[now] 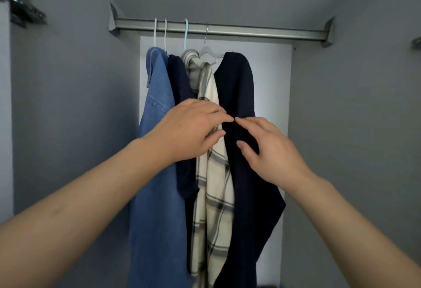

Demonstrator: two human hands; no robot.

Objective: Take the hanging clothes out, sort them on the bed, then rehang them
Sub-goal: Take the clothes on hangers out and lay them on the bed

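So the closet (341, 128) here is a grey-walled nook with a metal rail (250, 30) running across the top, and four garments hang off it, all bunched toward the left half of the rail. From 9 o'clock over to 3 o'clock: a blue denim shirt (157, 151) on a white hanger (155, 32), a navy top (182, 87) on another white hanger (165, 35), a cream plaid shirt (214, 196) on a mint hanger (186, 35), then a dark navy garment (241, 87) on a grey hanger (208, 53) with a metal hook. The right stretch of rail is bare.

Both hands are up in front of the clothes, about dead centre. Left hand (189, 128) sits over the navy top and plaid shirt, fingers loosely bent and a bit spread, not clamped on anything I can see. Right hand (271, 151) is against the dark navy garment, fingers slightly apart and curved, index tips of the two hands nearly touching. Can't tell whether it's actually pinching fabric

At 10 o'clock there's some bracket hardware (25, 12) on the wall
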